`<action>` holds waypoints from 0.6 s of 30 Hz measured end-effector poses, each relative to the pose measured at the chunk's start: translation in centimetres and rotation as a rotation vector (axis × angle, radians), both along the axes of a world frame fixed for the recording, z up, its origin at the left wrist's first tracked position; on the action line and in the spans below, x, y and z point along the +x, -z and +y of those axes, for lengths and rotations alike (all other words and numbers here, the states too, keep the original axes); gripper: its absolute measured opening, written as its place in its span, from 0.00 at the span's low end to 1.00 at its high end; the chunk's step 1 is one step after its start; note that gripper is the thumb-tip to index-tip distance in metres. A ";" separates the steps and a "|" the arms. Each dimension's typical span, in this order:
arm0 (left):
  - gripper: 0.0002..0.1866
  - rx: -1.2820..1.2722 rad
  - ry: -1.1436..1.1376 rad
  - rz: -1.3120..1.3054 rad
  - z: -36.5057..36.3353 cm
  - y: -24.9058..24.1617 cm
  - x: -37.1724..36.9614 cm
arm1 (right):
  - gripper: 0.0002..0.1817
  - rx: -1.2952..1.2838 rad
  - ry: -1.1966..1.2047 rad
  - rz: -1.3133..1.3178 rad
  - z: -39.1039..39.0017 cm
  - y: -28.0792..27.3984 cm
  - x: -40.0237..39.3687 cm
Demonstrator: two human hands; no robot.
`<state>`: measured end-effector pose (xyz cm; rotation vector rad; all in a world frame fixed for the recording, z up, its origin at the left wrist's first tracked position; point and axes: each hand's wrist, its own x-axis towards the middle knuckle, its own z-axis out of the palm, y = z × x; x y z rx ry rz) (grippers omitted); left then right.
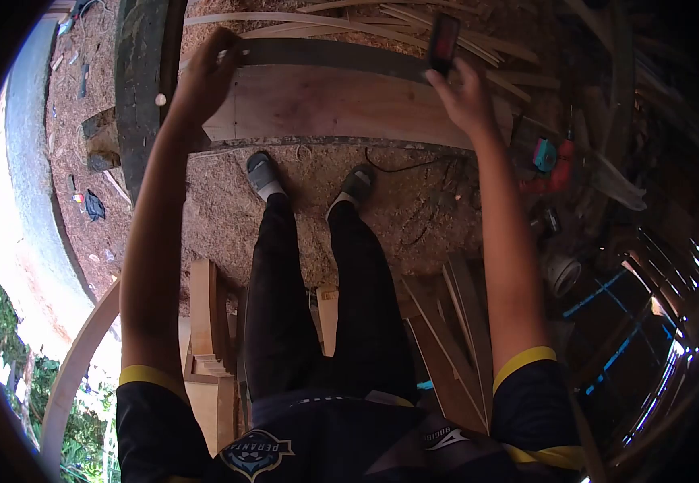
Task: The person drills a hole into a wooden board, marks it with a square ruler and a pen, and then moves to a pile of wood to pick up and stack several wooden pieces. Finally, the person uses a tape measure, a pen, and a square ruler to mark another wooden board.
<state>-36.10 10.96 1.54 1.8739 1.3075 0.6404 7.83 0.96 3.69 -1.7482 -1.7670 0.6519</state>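
A broad wooden board [309, 105] with a smooth reddish face lies across the work area in front of my feet. Along its far side runs a long dark grey strip [325, 55]. My left hand [207, 76] is at the strip's left end, fingers curled; whatever they pinch is hidden. My right hand [464, 97] is closed on a small dark block with a reddish face [444, 44], held upright over the strip's right part. The block's exact kind is too dim to tell.
Thin wooden strips [398, 24] lie beyond the board. A thick beam [146, 88] stands left. A red-and-teal power tool [555, 165] and a cable [406, 167] lie right. Cut timber pieces [204, 322] are beside my legs. Sawdust covers the ground [221, 193].
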 end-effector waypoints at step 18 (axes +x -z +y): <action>0.20 0.486 -0.009 0.384 0.5 1.3 -13.0 | 0.20 -0.001 -0.082 -0.088 3.2 2.8 -11.8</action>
